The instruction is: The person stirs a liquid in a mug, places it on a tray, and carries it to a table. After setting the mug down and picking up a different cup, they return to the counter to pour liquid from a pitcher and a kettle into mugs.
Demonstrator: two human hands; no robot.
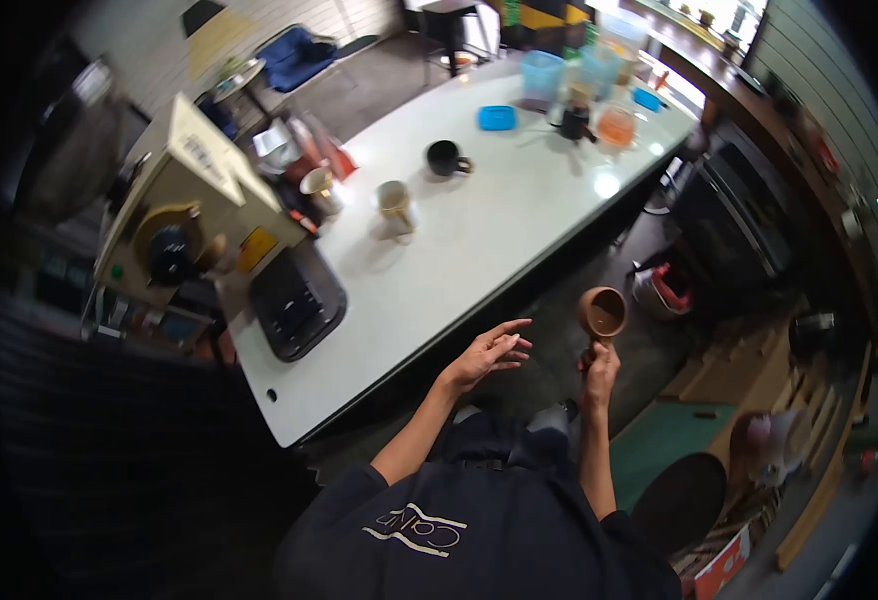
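Brown clay mug [602,312] is up in the air off the edge of the counter [479,250], over the dark floor, its mouth showing towards the camera. The right hand [599,368] is closed round its lower part, gripping it from below. The left hand [489,352] is empty, fingers spread and loosely stretched, hovering just beside the counter's near edge and a little apart from the mug. On the counter itself stand a beige mug [395,205] and, further back, a black mug [446,158], well apart from both hands. A black tray [296,300] lies at the near end, beside a cream machine [184,215].
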